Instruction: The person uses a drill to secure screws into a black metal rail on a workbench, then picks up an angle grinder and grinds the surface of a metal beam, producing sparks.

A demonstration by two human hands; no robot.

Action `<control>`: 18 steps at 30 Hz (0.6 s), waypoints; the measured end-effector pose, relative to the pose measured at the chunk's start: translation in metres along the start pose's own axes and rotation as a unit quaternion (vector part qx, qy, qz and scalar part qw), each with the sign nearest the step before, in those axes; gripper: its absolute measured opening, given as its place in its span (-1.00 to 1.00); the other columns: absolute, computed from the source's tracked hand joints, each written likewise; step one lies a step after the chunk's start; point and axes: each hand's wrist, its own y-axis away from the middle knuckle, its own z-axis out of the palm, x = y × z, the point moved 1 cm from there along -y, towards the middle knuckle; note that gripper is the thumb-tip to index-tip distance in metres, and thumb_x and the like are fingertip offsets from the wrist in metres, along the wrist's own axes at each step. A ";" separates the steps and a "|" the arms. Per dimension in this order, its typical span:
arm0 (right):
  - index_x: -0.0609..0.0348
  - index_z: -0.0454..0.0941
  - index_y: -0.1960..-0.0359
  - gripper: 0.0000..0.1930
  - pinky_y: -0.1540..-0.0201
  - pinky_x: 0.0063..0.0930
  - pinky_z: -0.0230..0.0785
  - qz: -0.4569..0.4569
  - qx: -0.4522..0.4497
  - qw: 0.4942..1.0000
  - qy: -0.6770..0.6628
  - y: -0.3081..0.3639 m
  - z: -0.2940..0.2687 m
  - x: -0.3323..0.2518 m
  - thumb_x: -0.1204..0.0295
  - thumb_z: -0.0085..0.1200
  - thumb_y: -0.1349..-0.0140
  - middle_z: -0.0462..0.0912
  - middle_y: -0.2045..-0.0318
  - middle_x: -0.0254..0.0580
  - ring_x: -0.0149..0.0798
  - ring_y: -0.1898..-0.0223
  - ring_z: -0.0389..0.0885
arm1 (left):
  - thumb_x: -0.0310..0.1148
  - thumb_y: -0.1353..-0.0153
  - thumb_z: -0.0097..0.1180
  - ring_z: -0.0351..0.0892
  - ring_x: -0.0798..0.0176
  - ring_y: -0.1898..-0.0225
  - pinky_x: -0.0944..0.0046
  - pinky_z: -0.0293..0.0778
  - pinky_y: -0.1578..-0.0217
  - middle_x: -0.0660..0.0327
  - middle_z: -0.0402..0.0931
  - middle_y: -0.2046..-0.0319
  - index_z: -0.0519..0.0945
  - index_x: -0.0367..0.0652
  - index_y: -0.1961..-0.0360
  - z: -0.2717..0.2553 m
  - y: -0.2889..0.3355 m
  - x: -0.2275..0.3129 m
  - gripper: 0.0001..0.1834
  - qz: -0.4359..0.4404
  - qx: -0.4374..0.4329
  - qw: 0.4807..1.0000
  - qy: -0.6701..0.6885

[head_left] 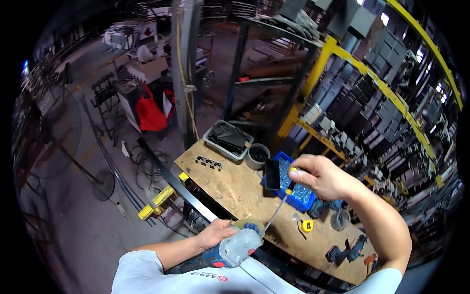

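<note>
My left hand (214, 234) is closed on the front of a blue and grey angle grinder (239, 249), held close against my shirt. The grinder's disc (248, 224) shows beyond its head, partly covered by my fingers. In my closed right hand (320, 175) is a screwdriver (277, 214) with a yellow and black handle. Its long shaft slants down to the left, and the tip meets the grinder head near the disc. Whether the tip sits in a slot is too small to tell. Below the hand stands a blue bin (304, 202) of small shiny fasteners.
The wooden table (220, 183) carries a grey tub (205, 142) of black parts, a round bucket (256, 164), a black box (272, 175), a yellow tape measure (307, 226) and a cordless drill (355, 250). A long dark metal bar (178, 185) and yellow clamps (164, 196) lie to the left.
</note>
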 end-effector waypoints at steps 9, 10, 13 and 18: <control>0.25 0.60 0.09 -0.69 0.19 -0.28 0.48 0.002 -0.101 0.994 -0.033 0.003 -0.016 -0.029 0.20 0.09 -0.52 0.62 0.41 0.00 -0.10 0.36 0.58 | -0.47 -0.44 0.17 0.57 0.49 0.09 0.37 0.53 0.02 0.31 0.68 0.11 0.61 -0.36 -0.20 0.001 0.012 0.002 -0.65 0.051 0.013 0.997 -0.060; 0.25 0.61 0.11 -0.72 0.23 -0.29 0.47 -0.014 -0.085 0.996 -0.039 0.001 -0.010 -0.027 0.23 0.12 -0.50 0.61 0.44 0.00 -0.11 0.40 0.57 | -0.46 -0.44 0.18 0.56 0.50 0.10 0.38 0.52 0.03 0.32 0.67 0.12 0.62 -0.37 -0.19 -0.002 0.013 -0.002 -0.66 0.043 0.012 0.997 -0.055; 0.27 0.61 0.16 -0.76 0.35 -0.29 0.43 -0.036 -0.068 0.997 -0.027 -0.013 0.000 -0.037 0.29 0.16 -0.47 0.54 0.56 -0.02 -0.13 0.52 0.49 | -0.44 -0.44 0.19 0.55 0.51 0.13 0.39 0.51 0.06 0.33 0.67 0.16 0.63 -0.37 -0.16 -0.003 0.023 -0.004 -0.67 0.036 0.027 0.998 -0.048; 0.31 0.59 0.26 -0.73 0.40 -0.32 0.38 0.017 -0.074 0.997 -0.033 -0.026 0.005 -0.065 0.29 0.19 -0.46 0.46 0.60 -0.04 -0.20 0.56 0.36 | -0.39 -0.42 0.22 0.54 0.54 0.19 0.41 0.51 0.12 0.35 0.66 0.23 0.66 -0.37 -0.04 -0.004 0.037 -0.008 -0.71 0.059 0.043 0.997 -0.022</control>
